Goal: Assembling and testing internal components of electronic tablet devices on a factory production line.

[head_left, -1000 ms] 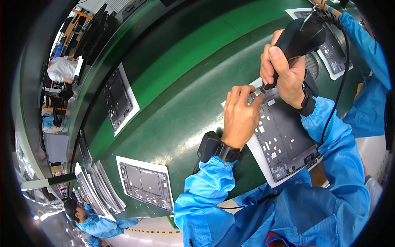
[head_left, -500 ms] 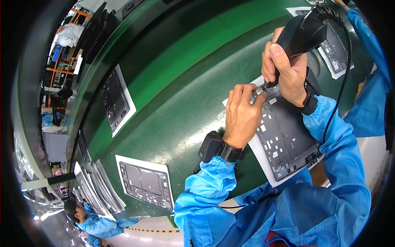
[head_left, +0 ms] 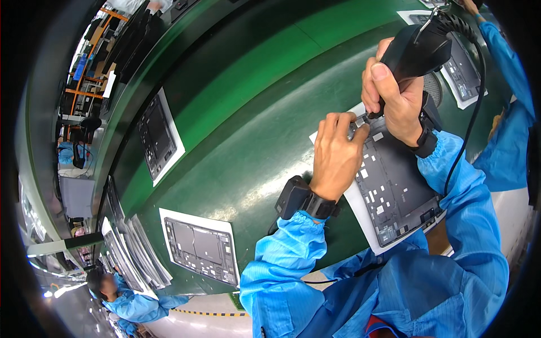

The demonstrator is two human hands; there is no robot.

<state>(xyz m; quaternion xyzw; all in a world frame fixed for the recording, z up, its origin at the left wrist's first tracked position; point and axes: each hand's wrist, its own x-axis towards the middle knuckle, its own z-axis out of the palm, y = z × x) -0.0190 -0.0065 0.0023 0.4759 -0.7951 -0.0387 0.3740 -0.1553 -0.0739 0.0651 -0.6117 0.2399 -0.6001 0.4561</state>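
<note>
My right hand (head_left: 395, 93) is closed around a black electric screwdriver (head_left: 416, 48) with a coiled cord and a metal hanging loop. Its tip points down at the upper end of a dark, opened tablet housing (head_left: 406, 174), which lies on a white sheet (head_left: 360, 211) in front of me. My left hand (head_left: 339, 152) rests at the housing's upper left corner, fingers bent and thumb brought in towards them, right beside the screwdriver's tip. Whatever lies under those fingertips is hidden. Small white patches dot the housing's left side.
Other tablet housings on white sheets lie at the near left (head_left: 202, 250), far left (head_left: 158, 138) and far right (head_left: 463, 70) of the green table (head_left: 259, 129). A stack of sheets (head_left: 135, 253) stands at the left. Co-workers in blue sit left (head_left: 135, 304) and right (head_left: 504, 141). The screwdriver's cable (head_left: 472, 124) hangs past my right forearm.
Both hands and the screwdriver appear slightly further right in the picture, along with the housing. My left fingers have shifted a little at the corner; the grip on the screwdriver is unchanged.
</note>
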